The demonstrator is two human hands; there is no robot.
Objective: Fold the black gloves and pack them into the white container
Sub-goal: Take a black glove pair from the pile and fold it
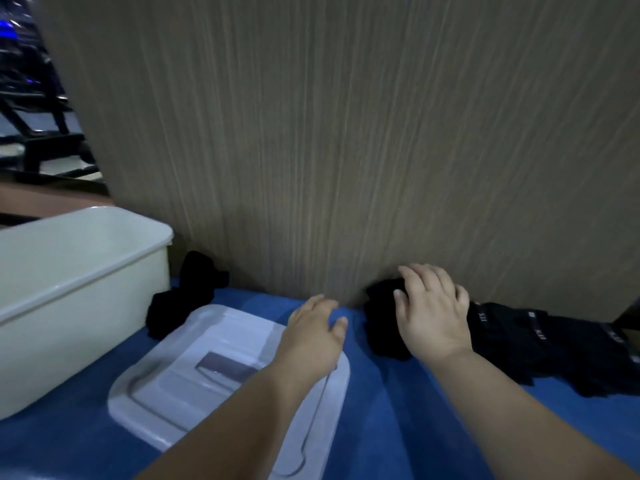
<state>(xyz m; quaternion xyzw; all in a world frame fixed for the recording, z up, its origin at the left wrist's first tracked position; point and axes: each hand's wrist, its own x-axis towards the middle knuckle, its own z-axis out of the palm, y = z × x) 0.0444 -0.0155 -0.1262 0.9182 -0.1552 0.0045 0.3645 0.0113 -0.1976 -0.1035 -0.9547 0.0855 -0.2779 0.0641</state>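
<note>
Right grip [429, 313] lies spread flat on the black gloves [512, 341] (left grip [315, 336], open, hovers nearer the white container [86, 271], off leftward).

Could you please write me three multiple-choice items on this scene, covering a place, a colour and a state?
1. Where is the lid of the white container? A on top of it; B flat on the cloth; C standing upright.
2. What colour is the cloth? A blue; B red; C green.
3. The right hand: A rests on the black gloves; B is inside the container; C presses the lid.
B: the lid lies flat beside the container. A: the cloth is blue. A: its fingers lie over the gloves.
</note>
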